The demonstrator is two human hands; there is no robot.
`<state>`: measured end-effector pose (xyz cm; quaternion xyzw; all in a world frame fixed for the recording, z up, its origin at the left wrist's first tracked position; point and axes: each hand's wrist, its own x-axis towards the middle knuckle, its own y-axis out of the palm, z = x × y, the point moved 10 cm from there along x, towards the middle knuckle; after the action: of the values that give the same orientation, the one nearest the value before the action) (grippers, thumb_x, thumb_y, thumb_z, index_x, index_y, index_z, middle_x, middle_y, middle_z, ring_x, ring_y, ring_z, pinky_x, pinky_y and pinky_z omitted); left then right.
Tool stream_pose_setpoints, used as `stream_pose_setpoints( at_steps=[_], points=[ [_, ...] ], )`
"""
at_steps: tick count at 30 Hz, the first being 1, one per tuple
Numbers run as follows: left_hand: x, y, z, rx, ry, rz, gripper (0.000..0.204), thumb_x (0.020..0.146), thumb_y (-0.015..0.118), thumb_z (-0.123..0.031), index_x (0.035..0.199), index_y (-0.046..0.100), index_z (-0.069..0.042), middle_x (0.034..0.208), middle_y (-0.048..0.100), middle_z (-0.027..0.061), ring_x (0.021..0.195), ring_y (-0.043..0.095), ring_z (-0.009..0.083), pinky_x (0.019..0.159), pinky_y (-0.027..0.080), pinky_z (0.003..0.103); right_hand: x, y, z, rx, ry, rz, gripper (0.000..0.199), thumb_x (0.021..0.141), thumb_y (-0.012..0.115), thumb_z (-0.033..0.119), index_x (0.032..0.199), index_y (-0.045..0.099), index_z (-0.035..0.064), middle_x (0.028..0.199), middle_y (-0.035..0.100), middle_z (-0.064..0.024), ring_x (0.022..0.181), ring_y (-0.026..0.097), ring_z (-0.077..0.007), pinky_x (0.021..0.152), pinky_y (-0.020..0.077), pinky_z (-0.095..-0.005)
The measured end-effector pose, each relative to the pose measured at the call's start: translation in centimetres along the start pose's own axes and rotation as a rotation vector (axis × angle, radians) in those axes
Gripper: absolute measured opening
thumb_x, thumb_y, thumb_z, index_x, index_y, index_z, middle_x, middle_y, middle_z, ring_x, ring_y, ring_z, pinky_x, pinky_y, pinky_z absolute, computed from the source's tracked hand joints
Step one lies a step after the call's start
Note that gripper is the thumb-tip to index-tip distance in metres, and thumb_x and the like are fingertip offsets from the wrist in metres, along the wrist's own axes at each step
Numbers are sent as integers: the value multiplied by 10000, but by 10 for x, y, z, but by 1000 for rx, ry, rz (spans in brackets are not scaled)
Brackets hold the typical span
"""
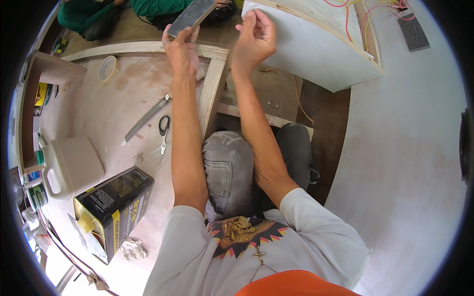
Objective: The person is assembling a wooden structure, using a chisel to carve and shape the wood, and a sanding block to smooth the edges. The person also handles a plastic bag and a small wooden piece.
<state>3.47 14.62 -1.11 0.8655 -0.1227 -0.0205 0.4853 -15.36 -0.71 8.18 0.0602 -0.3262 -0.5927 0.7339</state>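
My left hand (181, 47) is raised in front of me and grips a flat grey rectangular sheet (191, 16), tilted with its far end up to the right. My right hand (256, 37) is beside it, fingers pinched on the near corner of a white board panel (316, 54) with a pale wooden edge. The two hands are a short gap apart. Below them a wooden frame rail (211, 93) runs toward my knees, which are in grey trousers.
On the plywood sheet at left lie a tape roll (106, 68), a long metal blade (145, 120), scissors (163, 132), a white plastic jug (69, 166), a black and yellow tin can (114, 207) and a rag (132, 249). Another person in green sits at the top. Red and yellow wires (368, 15) trail over the panel.
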Motion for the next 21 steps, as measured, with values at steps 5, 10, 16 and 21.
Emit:
stream_pose_setpoints(
  at_steps=[5,10,16,21],
  points=[
    [-7,3,-2,30,-1,-37,722,786,653,158,1373,305,-79,1109,559,160,962,633,267,1024,520,523,3,7,7,-15,-42,-10,157,926,701,64,1012,631,-47,800,671,-76,663,621,-106,588,538,-241],
    [-10,9,2,35,-3,-34,717,791,647,159,1374,302,-75,1157,539,172,997,620,266,1018,525,522,16,4,-9,-127,-1,-10,149,935,698,81,1057,672,-1,791,691,-88,652,647,-125,613,545,-250],
    [-6,4,2,29,0,-23,715,792,647,157,1374,302,-72,1185,525,180,1016,618,273,1017,527,517,11,8,1,-21,67,-4,119,940,663,59,914,577,-19,730,644,-67,580,602,-107,514,503,-241],
    [-8,6,1,25,6,-24,712,793,650,151,1371,301,-73,1188,524,184,1028,618,285,1015,528,517,14,-5,1,-83,73,-30,124,918,658,53,872,576,-28,667,630,-68,553,614,-114,485,532,-253]
  ],
)
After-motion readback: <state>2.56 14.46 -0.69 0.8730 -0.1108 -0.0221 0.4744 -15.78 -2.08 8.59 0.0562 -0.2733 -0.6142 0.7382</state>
